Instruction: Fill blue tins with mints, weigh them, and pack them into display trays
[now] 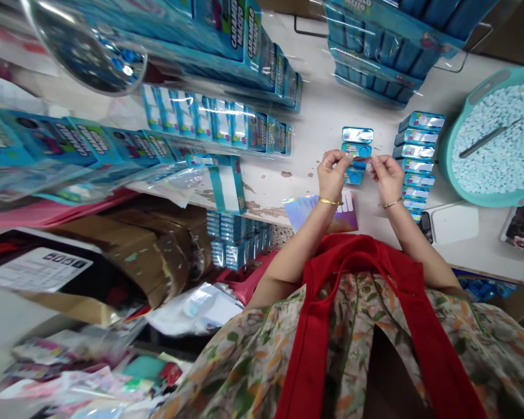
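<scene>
1. Thin strip (pixel 362 159) is between two hands, just above a short column of blue tins (pixel 357 135) on the white worktable (pixel 310 116).
2. Left hand (pixel 330 174) pinches its one end with thumb and forefinger; right hand (pixel 388 176) pinches the other end. What is printed on the strip, I cannot tell.
3. Fingers and strip cover part of the lower tins. The left forearm hides a part of the shiny purple card (pixel 347 216).
4. Beside the right hand stands a longer column of blue tins (pixel 414 152); farther right is the turquoise basin (pixel 448 169) with pale blue candies (pixel 498 157) and a dark utensil (pixel 484 141) lying on them.
5. To the left are an open blue carton (pixel 240 192) and the "CARAMELO MACIZO" boxes (pixel 244 35), with a shiny metal bowl (pixel 70 35) near them.
6. Both forearms reach forward from the body, wrists close to each other, each with a bangle. The palms face inward and down, and the other fingers are curled.
</scene>
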{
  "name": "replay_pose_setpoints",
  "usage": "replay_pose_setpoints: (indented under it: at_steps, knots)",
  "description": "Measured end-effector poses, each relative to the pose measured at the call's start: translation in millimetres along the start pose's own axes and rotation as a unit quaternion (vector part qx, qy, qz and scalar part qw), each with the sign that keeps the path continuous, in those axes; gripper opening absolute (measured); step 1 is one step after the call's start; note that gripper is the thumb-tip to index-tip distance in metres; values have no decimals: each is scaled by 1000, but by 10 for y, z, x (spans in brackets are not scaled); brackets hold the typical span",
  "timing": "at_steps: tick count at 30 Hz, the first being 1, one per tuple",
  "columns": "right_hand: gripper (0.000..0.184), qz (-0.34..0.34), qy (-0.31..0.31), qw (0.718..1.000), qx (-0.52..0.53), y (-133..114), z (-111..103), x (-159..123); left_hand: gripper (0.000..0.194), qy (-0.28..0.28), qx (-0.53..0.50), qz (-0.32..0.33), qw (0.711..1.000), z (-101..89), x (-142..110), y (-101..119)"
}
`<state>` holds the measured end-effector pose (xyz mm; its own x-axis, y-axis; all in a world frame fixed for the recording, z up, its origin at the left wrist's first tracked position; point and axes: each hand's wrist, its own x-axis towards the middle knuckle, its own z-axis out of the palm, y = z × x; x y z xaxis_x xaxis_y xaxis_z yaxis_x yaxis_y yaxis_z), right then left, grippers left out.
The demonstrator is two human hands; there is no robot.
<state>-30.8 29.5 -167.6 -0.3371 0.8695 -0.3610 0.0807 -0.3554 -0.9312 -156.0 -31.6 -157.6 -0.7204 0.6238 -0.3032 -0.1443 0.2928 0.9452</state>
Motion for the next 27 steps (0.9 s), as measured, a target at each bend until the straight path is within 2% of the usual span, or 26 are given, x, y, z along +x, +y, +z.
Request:
replay_pose_setpoints:
  at_steps: [6, 10, 14, 17, 20, 23, 27]
  knots:
    - [56, -116, 46, 983, -133, 116, -64, 219, 23, 70, 173, 73, 980, 106, 214, -212]
    - [54, -145, 55, 963, -220, 232, -64, 316, 24, 66, 271, 72, 958, 166, 243, -278]
    - [52, -153, 48, 953, -259, 403, -87, 407, 25, 61, 334, 71, 938, 201, 223, -308]
    - [54, -125, 41, 959, -252, 568, -111, 441, 25, 61, 349, 66, 933, 181, 236, -325]
    - [59, -113, 41, 962, -246, 698, -92, 367, 48, 60, 326, 39, 943, 108, 298, -397]
    - [63, -129, 12, 956, -263, 751, -20, 204, 72, 45, 276, 5, 960, 48, 393, -518]
    - [65, -110, -53, 942, -314, 775, 0, 100, 84, 24, 248, -14, 968, 46, 513, -616]
